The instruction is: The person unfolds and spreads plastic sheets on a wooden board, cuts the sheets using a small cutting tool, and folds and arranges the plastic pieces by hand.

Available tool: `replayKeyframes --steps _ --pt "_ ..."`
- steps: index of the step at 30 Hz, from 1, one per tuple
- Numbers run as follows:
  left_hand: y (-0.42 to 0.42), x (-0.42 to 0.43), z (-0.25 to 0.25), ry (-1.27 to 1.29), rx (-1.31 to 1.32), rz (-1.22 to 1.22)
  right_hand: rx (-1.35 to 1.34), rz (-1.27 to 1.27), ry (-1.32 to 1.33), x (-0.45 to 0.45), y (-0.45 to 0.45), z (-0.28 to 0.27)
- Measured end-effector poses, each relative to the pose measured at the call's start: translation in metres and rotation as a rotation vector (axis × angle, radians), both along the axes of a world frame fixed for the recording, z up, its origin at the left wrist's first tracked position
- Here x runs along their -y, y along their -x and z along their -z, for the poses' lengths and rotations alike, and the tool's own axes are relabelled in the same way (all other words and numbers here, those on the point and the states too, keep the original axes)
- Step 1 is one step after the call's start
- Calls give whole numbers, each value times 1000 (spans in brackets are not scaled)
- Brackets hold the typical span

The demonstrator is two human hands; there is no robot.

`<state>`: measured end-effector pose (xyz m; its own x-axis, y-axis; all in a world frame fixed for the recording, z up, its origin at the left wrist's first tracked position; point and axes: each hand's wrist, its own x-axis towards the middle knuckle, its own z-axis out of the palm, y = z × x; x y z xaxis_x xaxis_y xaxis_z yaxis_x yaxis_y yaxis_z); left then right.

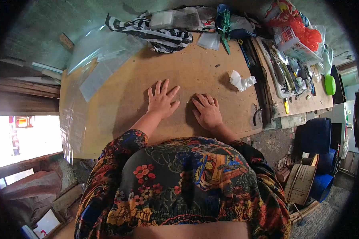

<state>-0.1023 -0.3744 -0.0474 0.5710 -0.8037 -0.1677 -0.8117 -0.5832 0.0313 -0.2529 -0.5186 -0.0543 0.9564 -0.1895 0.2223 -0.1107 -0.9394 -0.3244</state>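
My left hand (162,100) lies flat on the brown wooden tabletop (147,73), its fingers spread and nothing in it. To its right, my right hand (208,112) rests palm down on the same board with the thumb held apart from the fingers; a ring shows on one finger. No object is seen under or between the fingers of either hand. A crumpled white piece of paper or plastic (242,81) sits to the right, beyond my right hand. Up and to the left of my left hand are clear plastic sheets (107,71).
Along the back edge lie a black-and-white striped bag (163,40) and several plastic packets (183,18). On the right, a tray of tools (285,75) stands beside a white basket (293,42) with red plastic. Blue barrels (315,135) stand on the floor at right.
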Motion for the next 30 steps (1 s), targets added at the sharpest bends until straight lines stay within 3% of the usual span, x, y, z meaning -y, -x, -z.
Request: replayKeyframes --steps 7,10,14,18,25,28,30 --pt "0 -2 1 50 0 13 21 77 15 7 11 0" --pt "-1 -1 1 23 18 24 151 297 -53 37 50 9" --pt "0 -1 0 40 4 19 114 786 66 74 108 6" --pt "-1 0 2 36 18 37 -2 969 67 95 138 10" --pt "-1 -1 0 22 3 16 17 1050 -51 105 139 22" --pt "0 0 -6 9 -16 6 39 1015 198 108 145 19" --pt "0 0 -8 -10 -39 -12 159 980 172 110 139 6"
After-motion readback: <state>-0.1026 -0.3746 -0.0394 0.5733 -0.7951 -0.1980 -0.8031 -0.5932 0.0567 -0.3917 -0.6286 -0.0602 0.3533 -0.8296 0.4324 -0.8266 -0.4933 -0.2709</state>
